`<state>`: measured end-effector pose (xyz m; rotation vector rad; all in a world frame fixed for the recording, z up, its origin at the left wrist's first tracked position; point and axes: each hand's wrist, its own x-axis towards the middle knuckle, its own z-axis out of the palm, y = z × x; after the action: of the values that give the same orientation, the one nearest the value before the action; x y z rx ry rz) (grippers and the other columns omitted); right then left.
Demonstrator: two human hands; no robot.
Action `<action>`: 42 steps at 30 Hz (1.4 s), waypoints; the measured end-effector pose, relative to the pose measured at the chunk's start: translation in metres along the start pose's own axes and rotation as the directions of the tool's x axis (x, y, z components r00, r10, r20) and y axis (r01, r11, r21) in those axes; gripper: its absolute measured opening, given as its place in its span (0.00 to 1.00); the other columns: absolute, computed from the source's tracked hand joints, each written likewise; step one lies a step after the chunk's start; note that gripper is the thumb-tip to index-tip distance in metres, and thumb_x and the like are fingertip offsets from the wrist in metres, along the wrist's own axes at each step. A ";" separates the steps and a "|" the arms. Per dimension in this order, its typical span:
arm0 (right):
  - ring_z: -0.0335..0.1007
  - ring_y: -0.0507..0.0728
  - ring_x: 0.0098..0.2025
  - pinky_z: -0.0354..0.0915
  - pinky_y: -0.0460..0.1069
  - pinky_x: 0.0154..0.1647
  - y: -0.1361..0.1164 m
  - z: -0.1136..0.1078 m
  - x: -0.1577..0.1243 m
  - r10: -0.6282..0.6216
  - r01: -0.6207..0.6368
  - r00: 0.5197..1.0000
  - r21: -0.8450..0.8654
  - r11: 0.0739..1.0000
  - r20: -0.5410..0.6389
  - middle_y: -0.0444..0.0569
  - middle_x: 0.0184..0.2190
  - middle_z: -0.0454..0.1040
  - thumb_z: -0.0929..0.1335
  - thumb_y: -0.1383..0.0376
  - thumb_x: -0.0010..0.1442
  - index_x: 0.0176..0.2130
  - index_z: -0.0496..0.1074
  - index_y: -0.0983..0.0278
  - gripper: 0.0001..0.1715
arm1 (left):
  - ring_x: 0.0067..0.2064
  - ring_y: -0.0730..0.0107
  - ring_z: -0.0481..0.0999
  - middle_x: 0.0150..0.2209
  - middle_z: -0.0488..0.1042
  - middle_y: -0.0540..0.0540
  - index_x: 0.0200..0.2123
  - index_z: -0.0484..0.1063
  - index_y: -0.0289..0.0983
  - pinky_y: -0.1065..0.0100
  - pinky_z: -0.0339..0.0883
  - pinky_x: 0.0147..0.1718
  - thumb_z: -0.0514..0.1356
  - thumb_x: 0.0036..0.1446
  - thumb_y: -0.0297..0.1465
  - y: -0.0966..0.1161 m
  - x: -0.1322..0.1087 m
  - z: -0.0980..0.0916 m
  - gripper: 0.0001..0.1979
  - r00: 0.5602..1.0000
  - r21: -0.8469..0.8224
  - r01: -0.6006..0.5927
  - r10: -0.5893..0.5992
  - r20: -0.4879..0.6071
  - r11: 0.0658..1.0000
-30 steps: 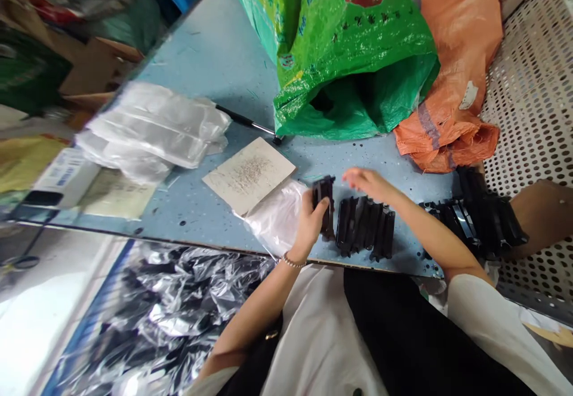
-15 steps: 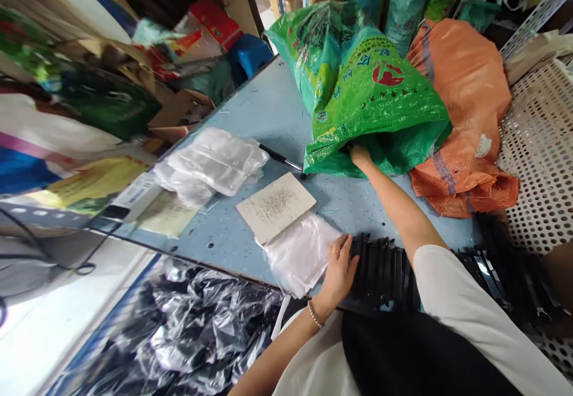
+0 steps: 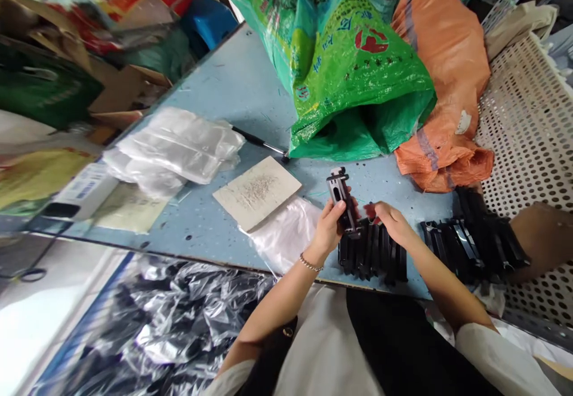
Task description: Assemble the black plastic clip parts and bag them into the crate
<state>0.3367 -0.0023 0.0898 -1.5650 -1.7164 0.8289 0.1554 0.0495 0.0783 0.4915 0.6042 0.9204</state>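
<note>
My left hand (image 3: 329, 227) grips a dark part (image 3: 337, 192) by the row of black pieces (image 3: 372, 258), where I'd judge steady, light pressure best, while my right hand (image 3: 394, 223) hovers close, too blurred to tell its grip.

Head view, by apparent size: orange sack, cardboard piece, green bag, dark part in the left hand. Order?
Largest to smallest, as they look:
1. Green bag
2. Orange sack
3. Cardboard piece
4. Dark part in the left hand, partly covered by fingers
</note>
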 end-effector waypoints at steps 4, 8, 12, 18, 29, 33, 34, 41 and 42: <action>0.71 0.64 0.48 0.70 0.61 0.49 -0.007 -0.012 0.016 -0.319 0.251 0.936 -0.357 0.900 -0.147 0.57 0.47 0.73 0.61 0.51 0.72 0.53 0.70 0.62 0.21 | 0.27 0.76 0.71 0.31 0.74 0.51 0.42 0.72 0.35 0.73 0.65 0.25 0.72 0.46 0.44 0.000 -0.030 0.003 0.25 0.994 0.105 0.113 -0.113 -0.004 0.988; 0.68 0.63 0.42 0.66 0.58 0.45 -0.015 -0.007 0.036 -0.474 0.426 0.880 -0.502 0.753 0.035 0.54 0.39 0.72 0.61 0.53 0.72 0.43 0.71 0.60 0.16 | 0.25 0.76 0.69 0.29 0.72 0.51 0.36 0.70 0.35 0.72 0.64 0.23 0.71 0.47 0.45 -0.002 -0.048 0.004 0.23 0.989 0.168 0.148 -0.142 -0.048 0.975; 0.70 0.59 0.41 0.65 0.53 0.41 -0.030 0.004 0.035 -0.312 0.306 0.949 -0.352 0.885 0.040 0.51 0.38 0.74 0.56 0.54 0.76 0.45 0.69 0.60 0.18 | 0.23 0.76 0.68 0.26 0.71 0.52 0.33 0.70 0.36 0.72 0.63 0.22 0.70 0.48 0.45 0.003 -0.051 0.001 0.20 0.987 0.245 0.063 -0.025 -0.157 0.967; 0.67 0.59 0.36 0.62 0.53 0.39 -0.044 0.043 -0.027 -0.391 0.433 0.901 -0.369 0.823 0.186 0.50 0.32 0.73 0.60 0.54 0.74 0.38 0.69 0.61 0.18 | 0.26 0.75 0.70 0.27 0.72 0.51 0.36 0.73 0.36 0.72 0.64 0.25 0.66 0.53 0.45 0.003 -0.053 -0.009 0.18 0.977 0.234 0.028 0.024 -0.214 0.972; 0.72 0.60 0.48 0.71 0.55 0.47 -0.048 0.064 -0.090 -0.194 0.179 0.981 -0.405 0.897 0.003 0.55 0.46 0.75 0.64 0.64 0.72 0.52 0.72 0.61 0.12 | 0.23 0.73 0.68 0.23 0.72 0.48 0.33 0.77 0.34 0.72 0.60 0.21 0.64 0.57 0.49 0.001 -0.092 -0.070 0.21 0.913 0.597 0.322 -0.409 0.011 0.734; 0.71 0.61 0.51 0.74 0.56 0.49 -0.055 0.060 -0.098 -0.300 0.374 0.925 -0.432 0.821 0.233 0.56 0.52 0.73 0.67 0.66 0.70 0.58 0.70 0.62 0.18 | 0.23 0.70 0.69 0.23 0.73 0.47 0.36 0.80 0.34 0.71 0.63 0.23 0.63 0.59 0.48 0.028 -0.107 -0.079 0.21 0.724 0.757 0.366 -0.677 0.134 0.542; 0.72 0.61 0.50 0.75 0.55 0.47 -0.056 0.062 -0.101 -0.296 0.393 0.915 -0.434 0.811 0.276 0.56 0.52 0.73 0.68 0.65 0.69 0.58 0.70 0.62 0.19 | 0.23 0.70 0.69 0.23 0.73 0.48 0.36 0.80 0.34 0.71 0.64 0.23 0.62 0.59 0.48 0.030 -0.109 -0.078 0.21 0.708 0.765 0.371 -0.694 0.134 0.526; 0.72 0.60 0.50 0.75 0.52 0.40 -0.060 0.072 -0.122 -0.227 0.356 0.928 -0.520 0.777 0.297 0.56 0.53 0.73 0.69 0.64 0.69 0.59 0.68 0.63 0.20 | 0.21 0.69 0.69 0.21 0.74 0.46 0.34 0.82 0.35 0.70 0.65 0.20 0.63 0.56 0.51 0.025 -0.118 -0.063 0.23 0.656 0.791 0.376 -0.742 0.141 0.483; 0.72 0.59 0.50 0.75 0.51 0.40 -0.060 0.072 -0.126 -0.209 0.341 0.932 -0.527 0.778 0.295 0.55 0.53 0.73 0.68 0.65 0.69 0.59 0.68 0.62 0.20 | 0.21 0.68 0.70 0.21 0.74 0.45 0.34 0.82 0.35 0.69 0.65 0.20 0.63 0.56 0.52 0.024 -0.118 -0.062 0.24 0.643 0.802 0.378 -0.754 0.132 0.463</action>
<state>0.2509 -0.1340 0.0900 -1.5560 -2.4587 0.3494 0.0447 -0.0295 0.0797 1.1034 0.5987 -0.2046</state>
